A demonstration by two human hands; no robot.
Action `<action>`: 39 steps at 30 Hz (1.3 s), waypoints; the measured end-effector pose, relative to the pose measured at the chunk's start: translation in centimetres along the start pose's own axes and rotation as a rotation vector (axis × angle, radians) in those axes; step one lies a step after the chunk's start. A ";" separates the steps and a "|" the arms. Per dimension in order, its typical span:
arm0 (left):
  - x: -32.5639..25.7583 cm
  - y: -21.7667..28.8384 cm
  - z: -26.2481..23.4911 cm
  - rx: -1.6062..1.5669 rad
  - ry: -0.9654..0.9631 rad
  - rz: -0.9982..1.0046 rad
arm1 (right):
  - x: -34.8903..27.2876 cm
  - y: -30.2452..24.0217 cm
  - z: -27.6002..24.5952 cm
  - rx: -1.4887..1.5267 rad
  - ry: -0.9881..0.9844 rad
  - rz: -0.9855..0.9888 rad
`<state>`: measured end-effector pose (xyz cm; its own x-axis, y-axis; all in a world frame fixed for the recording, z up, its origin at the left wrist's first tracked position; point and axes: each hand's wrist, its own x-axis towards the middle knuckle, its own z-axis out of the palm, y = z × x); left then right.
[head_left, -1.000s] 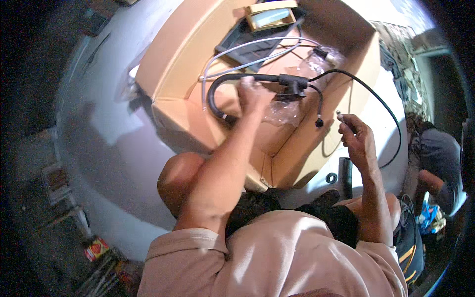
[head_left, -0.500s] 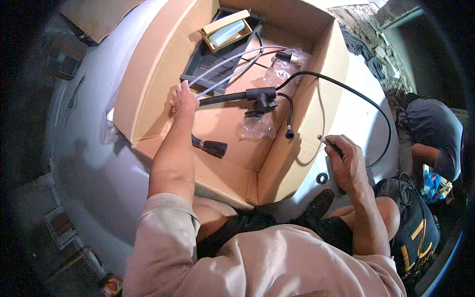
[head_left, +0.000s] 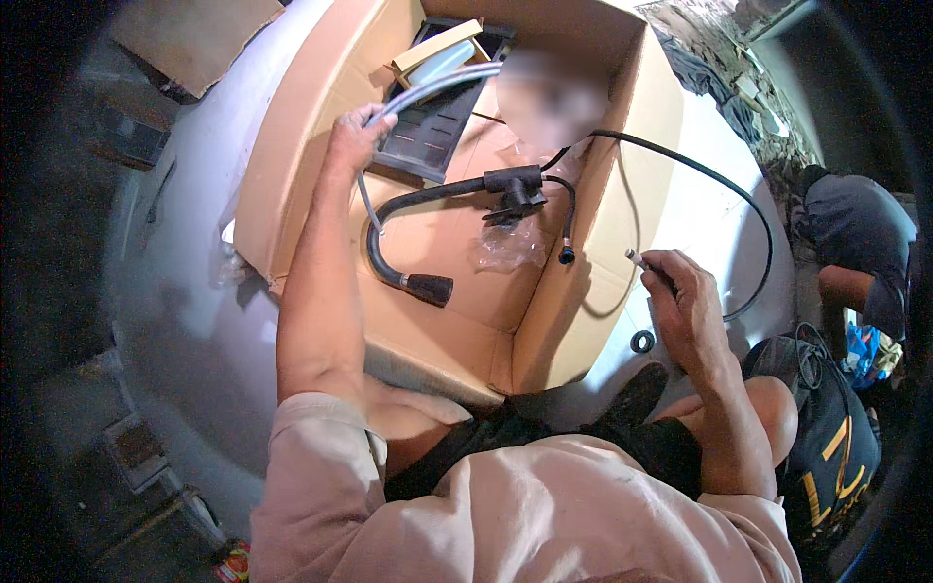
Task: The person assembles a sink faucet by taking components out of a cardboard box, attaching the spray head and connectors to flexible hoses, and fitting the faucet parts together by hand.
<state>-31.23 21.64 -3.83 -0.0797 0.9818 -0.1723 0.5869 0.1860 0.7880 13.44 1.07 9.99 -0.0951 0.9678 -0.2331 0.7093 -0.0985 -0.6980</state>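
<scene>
My left hand (head_left: 356, 136) is closed around a bent loop of grey tubing (head_left: 428, 85) above the left side of an open cardboard box (head_left: 301, 165). Inside the box lies a black branched fitting (head_left: 513, 185). From it a thick black hose (head_left: 377, 233) curves round to a flared black end (head_left: 428, 289), and a short hose hangs to a round black connector (head_left: 567, 256). My right hand (head_left: 688, 306), outside the box on the right, pinches a thin black hose (head_left: 719, 185) near its pale tip (head_left: 634, 257). That hose arcs over the box wall.
A dark slatted tray (head_left: 428, 136) and a small carton (head_left: 437, 60) with a light-blue item stand at the box's far end. Clear plastic wrap (head_left: 510, 248) lies inside. A black ring (head_left: 641, 341) is on the floor near my right hand. Another person (head_left: 860, 228) bends over at right.
My left hand has moved away from me with the grey tubing, bending it into a tighter loop. The thick black hose now shows in full, apart from that hand. My right hand is almost unchanged.
</scene>
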 end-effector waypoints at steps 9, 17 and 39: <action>-4.0 18.1 -5.7 -0.214 0.071 0.241 | -0.5 -0.7 -0.7 0.086 0.111 -0.091; -11.8 28.8 -10.7 -0.422 0.026 0.345 | 1.4 0.9 -1.8 0.412 0.305 0.025; -17.9 17.7 -7.9 -0.398 -0.294 0.124 | 3.6 4.5 -8.5 1.444 0.349 0.173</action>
<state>-25.82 7.65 17.84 0.2344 0.9559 -0.1769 0.2202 0.1250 0.9674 22.22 6.13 11.81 0.2311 0.9051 -0.3568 -0.6095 -0.1511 -0.7782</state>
